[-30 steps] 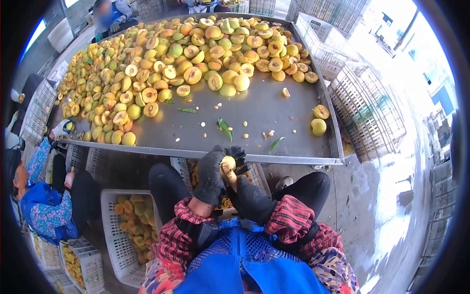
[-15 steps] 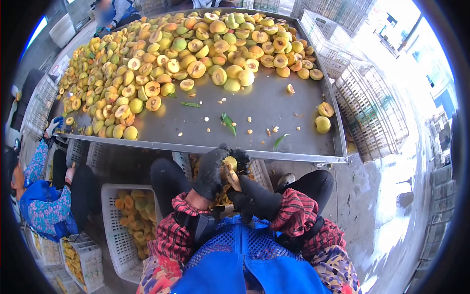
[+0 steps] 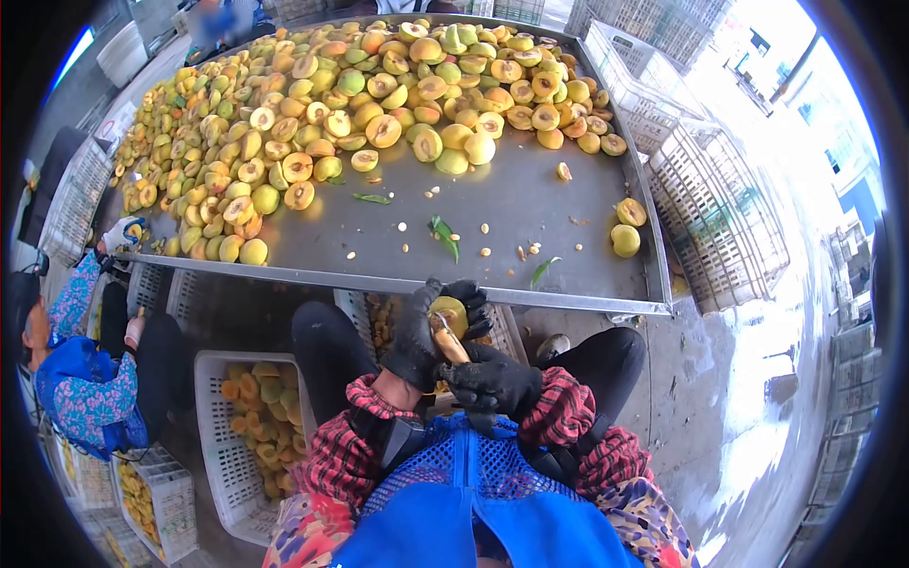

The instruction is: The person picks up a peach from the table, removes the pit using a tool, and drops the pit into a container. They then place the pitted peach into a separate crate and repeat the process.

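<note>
Just past the front edge of the metal table, my left hand in a black glove is closed around a yellow-green fruit. My right hand, gloved too, grips the light wooden handle of a small tool. The tool's metal end touches the fruit. Behind them, many halved yellow-orange fruits are heaped on the table. Small pale kernels and green leaves lie on its near part.
A crate of fruit halves stands at the lower left, another crate below my hands. A co-worker sits at the left, one gloved hand at the table. White crates stand right of the table.
My right hand has shifted slightly, and the fruit now shows more fully, with the fingers behind it spread wider. The co-worker's gloved hand has moved up over the table edge.
</note>
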The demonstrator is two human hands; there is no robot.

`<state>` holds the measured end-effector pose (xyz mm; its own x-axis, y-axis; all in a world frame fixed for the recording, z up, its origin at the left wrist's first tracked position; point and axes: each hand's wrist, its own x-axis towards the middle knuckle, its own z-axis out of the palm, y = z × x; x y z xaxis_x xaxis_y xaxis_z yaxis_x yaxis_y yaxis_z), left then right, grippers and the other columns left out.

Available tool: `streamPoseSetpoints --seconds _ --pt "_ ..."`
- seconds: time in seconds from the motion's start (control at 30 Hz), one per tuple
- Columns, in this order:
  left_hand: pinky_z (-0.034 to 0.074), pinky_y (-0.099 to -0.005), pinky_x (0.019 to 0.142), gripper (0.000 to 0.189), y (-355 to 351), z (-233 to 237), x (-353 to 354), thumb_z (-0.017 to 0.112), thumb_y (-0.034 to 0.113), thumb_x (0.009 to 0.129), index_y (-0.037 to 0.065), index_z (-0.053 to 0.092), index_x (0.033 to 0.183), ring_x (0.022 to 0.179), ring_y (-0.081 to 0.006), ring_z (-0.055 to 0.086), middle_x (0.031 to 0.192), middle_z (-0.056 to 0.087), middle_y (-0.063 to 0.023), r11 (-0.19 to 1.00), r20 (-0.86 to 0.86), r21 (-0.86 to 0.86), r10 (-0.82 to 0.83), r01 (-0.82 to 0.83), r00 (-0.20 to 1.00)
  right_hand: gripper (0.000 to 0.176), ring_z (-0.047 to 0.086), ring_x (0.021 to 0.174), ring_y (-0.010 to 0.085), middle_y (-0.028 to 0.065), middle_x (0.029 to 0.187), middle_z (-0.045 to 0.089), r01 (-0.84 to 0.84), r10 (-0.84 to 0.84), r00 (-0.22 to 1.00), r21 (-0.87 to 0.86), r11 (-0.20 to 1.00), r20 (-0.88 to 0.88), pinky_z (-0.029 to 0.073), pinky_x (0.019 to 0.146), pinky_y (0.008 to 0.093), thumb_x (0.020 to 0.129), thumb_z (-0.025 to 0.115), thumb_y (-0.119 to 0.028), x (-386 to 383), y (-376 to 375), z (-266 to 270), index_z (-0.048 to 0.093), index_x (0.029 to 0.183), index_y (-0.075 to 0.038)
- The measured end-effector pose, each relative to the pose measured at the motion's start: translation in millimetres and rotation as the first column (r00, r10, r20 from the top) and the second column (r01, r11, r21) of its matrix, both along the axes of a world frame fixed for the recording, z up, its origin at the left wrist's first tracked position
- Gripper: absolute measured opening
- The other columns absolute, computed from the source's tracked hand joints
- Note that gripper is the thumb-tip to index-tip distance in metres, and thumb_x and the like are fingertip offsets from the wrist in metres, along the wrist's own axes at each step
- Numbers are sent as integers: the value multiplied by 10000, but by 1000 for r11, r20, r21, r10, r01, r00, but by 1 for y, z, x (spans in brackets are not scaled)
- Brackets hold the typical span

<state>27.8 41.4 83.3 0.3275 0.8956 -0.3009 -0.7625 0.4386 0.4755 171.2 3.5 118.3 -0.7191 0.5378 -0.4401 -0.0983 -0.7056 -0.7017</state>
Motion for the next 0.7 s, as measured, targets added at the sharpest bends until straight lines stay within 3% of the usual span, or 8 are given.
streamPoseSetpoints --seconds 0.2,0.23,0.33,0.47,0.57,0.6,0.63,0.7 --pt "484 -361 888 454 7 4 -6 287 297 972 -54 528 1131 989 -245 585 1067 593 -158 986 74 77 143 -149 987 383 460 429 77 30 678 531 -119 125 982 53 992 -141 357 357 216 813 646 -262 30 -6 -10 482 1069 -29" --pt "484 -361 871 401 5 7 -9 330 264 958 -42 540 1106 972 -248 587 1038 598 -155 936 -276 329 223 -127 935 375 465 428 85 35 674 530 -91 96 990 60 994 -102 365 360 222 815 641 -260 33 -8 -11 480 1061 -27" --pt "467 -387 768 183 0 18 -19 514 129 862 10 583 983 874 -299 579 904 600 -154 509 -613 721 785 470 90 307 495 455 111 47 670 525 -16 11 995 52 999 97 398 377 246 832 606 -229 41 -10 -14 482 1025 -24" --pt "460 -364 802 183 -8 15 -21 562 83 821 12 585 988 856 -332 588 997 609 -169 500 -690 672 690 546 218 295 500 499 103 19 681 507 22 -47 946 83 996 322 422 419 251 846 593 -207 42 -11 -34 488 1068 -44" --pt "466 -321 755 234 -19 13 -25 608 92 800 18 598 1022 814 -247 598 967 624 -121 941 -800 317 200 116 566 300 495 500 106 13 672 508 56 -66 921 35 998 384 418 425 257 852 606 -244 42 -16 -59 496 1063 -62" --pt "467 -301 607 325 -29 30 -26 637 96 759 11 609 1071 664 -152 581 803 623 -78 902 -690 421 387 -95 612 296 496 501 106 16 667 510 43 -54 899 35 998 435 415 427 255 852 608 -251 43 -18 -63 497 1052 -64" --pt "464 -297 602 280 -33 29 -50 630 119 777 19 624 1039 657 -137 581 771 623 -64 832 -848 527 529 174 39 292 498 503 106 19 662 512 31 -44 873 34 999 485 413 429 252 851 611 -258 44 -19 -69 498 1041 -66" --pt "455 -304 586 221 -41 19 -104 629 176 793 34 653 960 619 -137 580 700 623 -50 734 -670 644 677 217 -304 294 501 504 121 44 666 537 21 -15 864 -6 1000 503 403 432 265 850 608 -282 50 -22 -88 496 1007 -61"
